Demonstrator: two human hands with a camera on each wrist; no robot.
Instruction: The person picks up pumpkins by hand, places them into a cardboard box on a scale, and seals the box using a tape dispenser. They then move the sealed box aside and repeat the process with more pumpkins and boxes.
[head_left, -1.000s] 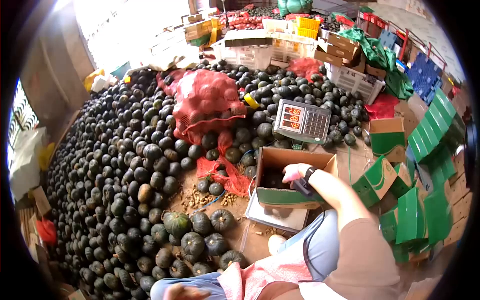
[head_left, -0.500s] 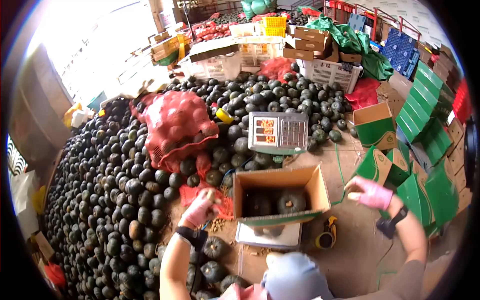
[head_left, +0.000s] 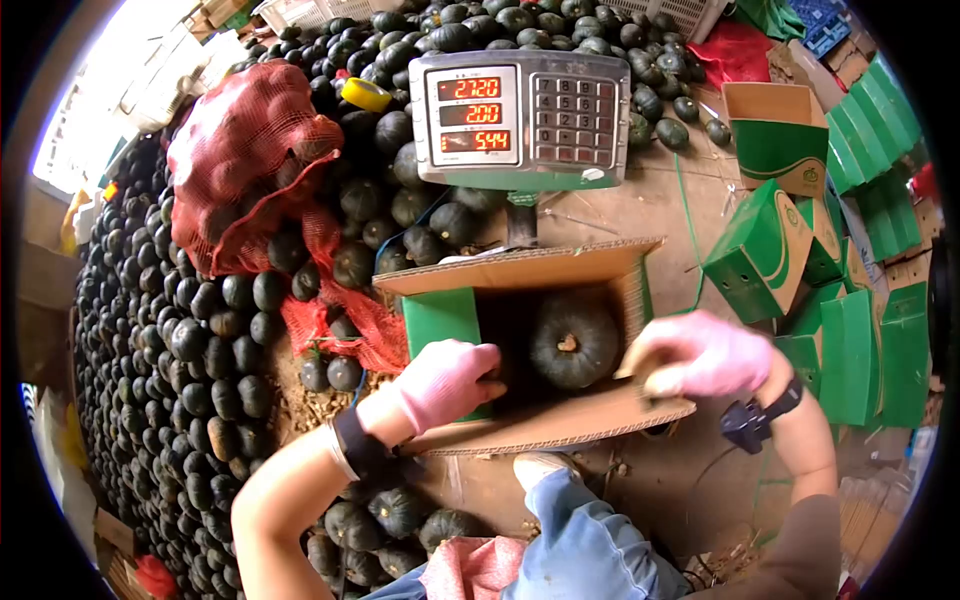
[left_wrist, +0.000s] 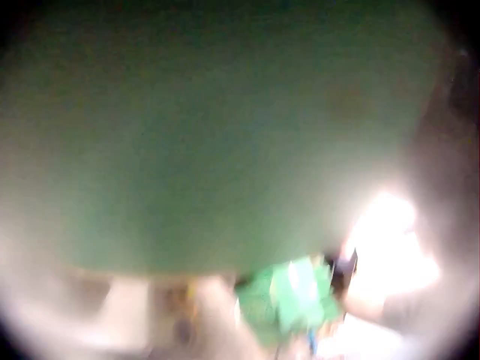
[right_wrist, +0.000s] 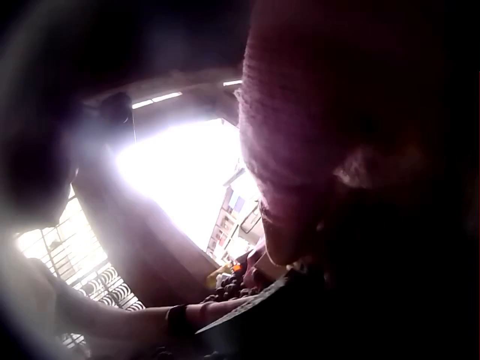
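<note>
An open cardboard box (head_left: 540, 425) with green sides sits on a scale platform below me. A dark green pumpkin (head_left: 573, 340) lies inside it. My left hand (head_left: 445, 380), in a pink glove, grips the box's left wall with its fingers curled over the edge. Gloved in pink too, my right hand (head_left: 700, 355) grips the box's right wall at the flap. The left wrist view is a blur of the box's green side (left_wrist: 210, 135). In the right wrist view only the blurred pink glove (right_wrist: 337, 112) shows close up.
The scale's display head (head_left: 520, 118) stands just behind the box, showing red digits. A red net bag (head_left: 250, 160) lies on a big pile of dark pumpkins (head_left: 170, 330) to the left. Folded green cartons (head_left: 850, 340) lie stacked on the right.
Both hands came in from the sides and took hold of the box's walls. The view moved closer and lower over the box and scale.
</note>
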